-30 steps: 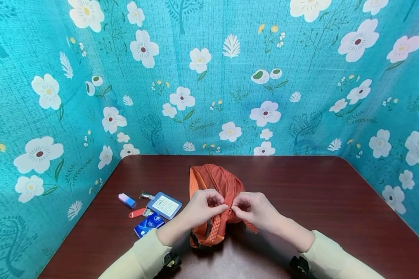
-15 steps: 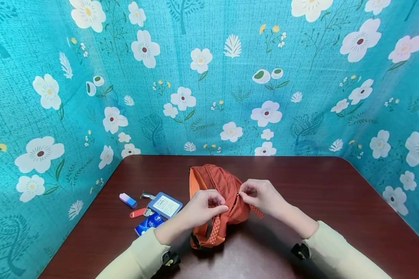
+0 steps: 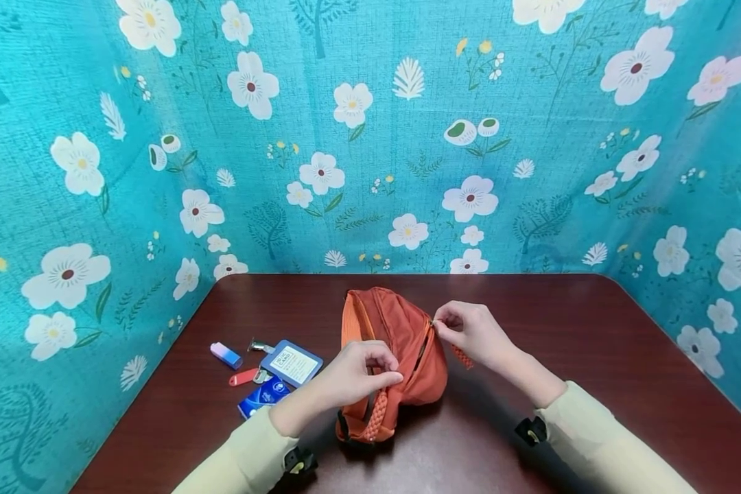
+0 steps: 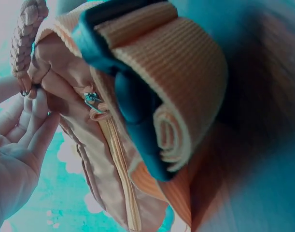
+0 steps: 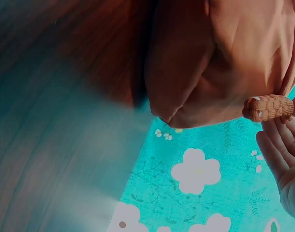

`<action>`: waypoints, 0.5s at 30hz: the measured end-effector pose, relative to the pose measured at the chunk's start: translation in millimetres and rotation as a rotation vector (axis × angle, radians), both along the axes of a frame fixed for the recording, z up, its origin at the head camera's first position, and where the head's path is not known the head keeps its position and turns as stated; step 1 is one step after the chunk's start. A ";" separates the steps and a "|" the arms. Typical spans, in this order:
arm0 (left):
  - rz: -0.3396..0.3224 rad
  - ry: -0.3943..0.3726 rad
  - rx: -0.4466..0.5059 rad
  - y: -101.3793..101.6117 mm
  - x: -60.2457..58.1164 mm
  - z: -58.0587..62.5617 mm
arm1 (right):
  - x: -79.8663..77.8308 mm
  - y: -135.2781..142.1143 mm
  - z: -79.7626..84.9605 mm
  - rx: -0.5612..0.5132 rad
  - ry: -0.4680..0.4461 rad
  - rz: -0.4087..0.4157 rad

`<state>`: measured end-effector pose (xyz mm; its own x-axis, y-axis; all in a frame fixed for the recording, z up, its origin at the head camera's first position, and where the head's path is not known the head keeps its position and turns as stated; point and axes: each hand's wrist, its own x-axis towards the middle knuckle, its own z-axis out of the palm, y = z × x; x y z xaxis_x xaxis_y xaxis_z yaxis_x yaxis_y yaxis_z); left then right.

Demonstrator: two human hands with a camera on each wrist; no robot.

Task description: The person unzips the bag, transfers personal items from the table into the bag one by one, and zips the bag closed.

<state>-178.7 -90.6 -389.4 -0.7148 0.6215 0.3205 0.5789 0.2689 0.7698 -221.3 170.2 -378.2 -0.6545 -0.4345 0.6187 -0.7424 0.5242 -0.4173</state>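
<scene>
An orange waist bag (image 3: 431,383) sits on the table, its front zipper (image 3: 425,350) parted in a dark slit. My left hand (image 3: 357,374) pinches the bag's fabric at the zipper's near end, beside a braided cord (image 3: 378,416). At the far end of that zipper, my right hand (image 3: 474,335) pinches the zipper pull, from which another braided cord (image 3: 462,356) hangs. The left wrist view shows the bag's black buckle (image 4: 135,116), its rolled webbing strap (image 4: 171,63) and a second zipper slider (image 4: 91,97). In the right wrist view, the braided cord (image 5: 269,108) dangles beside my fingers.
To the left lie a blue card holder (image 3: 293,363) with a metal clip, a pink-and-blue stick (image 3: 226,355), a red strip-like item (image 3: 243,377) with a metal part, and a blue packet (image 3: 264,396). A flowered curtain (image 3: 383,178) surrounds the dark red table (image 3: 543,309).
My right hand has moved away from the left, up and to the right, drawing the zipper pull along. A dark slit has opened in the bag, which has spread rightward. My left hand stays nearly still.
</scene>
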 end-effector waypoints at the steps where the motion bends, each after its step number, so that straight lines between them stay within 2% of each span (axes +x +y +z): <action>1: -0.007 -0.009 -0.001 -0.9 0.4 -0.1 | 0.3 -0.6 0.3 0.000 -0.003 0.004; 10: -0.126 0.006 -0.044 -5.1 5.7 1.5 | -0.6 -0.8 4.5 0.035 -0.013 -0.066; 15: -0.148 -0.003 -0.060 -6.1 0.7 3.0 | 0.2 -1.4 9.2 0.036 0.049 -0.055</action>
